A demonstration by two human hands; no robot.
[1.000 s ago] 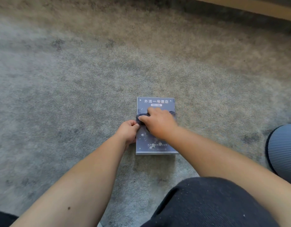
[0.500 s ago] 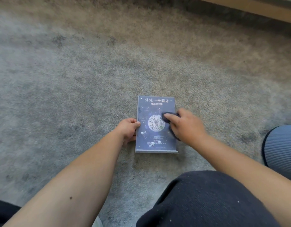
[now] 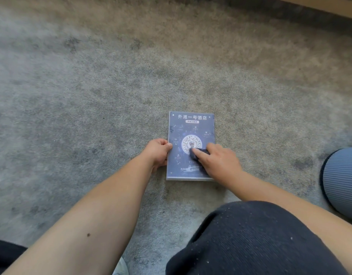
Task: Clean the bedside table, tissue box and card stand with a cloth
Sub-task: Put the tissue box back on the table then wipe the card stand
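Observation:
The card stand, a dark blue acrylic card with white characters and a round code, lies flat on the grey carpet. My left hand grips its left edge. My right hand presses a small dark cloth onto the card's lower middle, fingers pointing left over the round code. Most of the cloth is hidden under the hand. The bedside table and tissue box are out of view.
Grey mottled carpet fills the view. A ribbed blue-grey round object sits at the right edge. My dark-trousered knee is at the bottom. A wooden edge runs along the top right.
My right hand with the cloth has swept across the card, from the upper middle out to the right and now back down to the lower middle. My left hand has kept hold of the left edge.

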